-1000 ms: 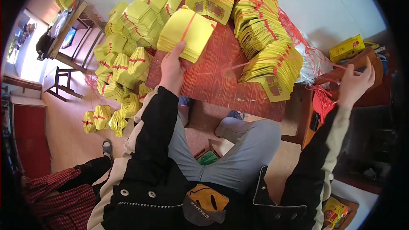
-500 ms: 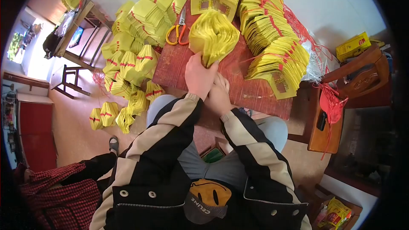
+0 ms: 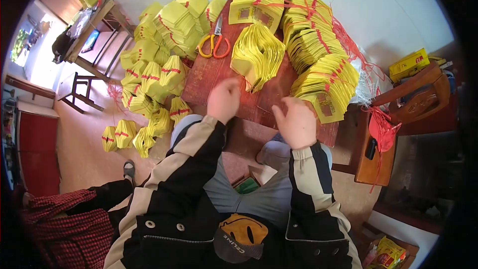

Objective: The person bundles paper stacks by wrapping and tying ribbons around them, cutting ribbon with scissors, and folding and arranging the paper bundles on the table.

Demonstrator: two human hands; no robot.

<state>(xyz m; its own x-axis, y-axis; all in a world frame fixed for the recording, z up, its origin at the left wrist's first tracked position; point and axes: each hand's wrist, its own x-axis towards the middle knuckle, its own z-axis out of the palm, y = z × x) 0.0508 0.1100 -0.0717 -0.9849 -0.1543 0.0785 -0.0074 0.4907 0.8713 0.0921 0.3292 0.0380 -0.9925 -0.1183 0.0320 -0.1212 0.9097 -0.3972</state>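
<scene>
"What's the jacket [image 3: 184,209] like?"

"Black, with broad cream panels [image 3: 196,142] running along both sleeves. Two round metal snaps [image 3: 180,227] show at the lower left of the frame, just above a silvery zip [image 3: 179,239]."

"And that print, bottom centre?"

"An orange cartoon face [image 3: 247,228] with dark oval eyes, plus a dark cap [image 3: 234,249] lettered CELINE."

"Below the jacket?"

"Plain grey-blue trousers [image 3: 239,203]. Left hand [image 3: 298,124] and right hand [image 3: 224,102] are both bare"
</scene>
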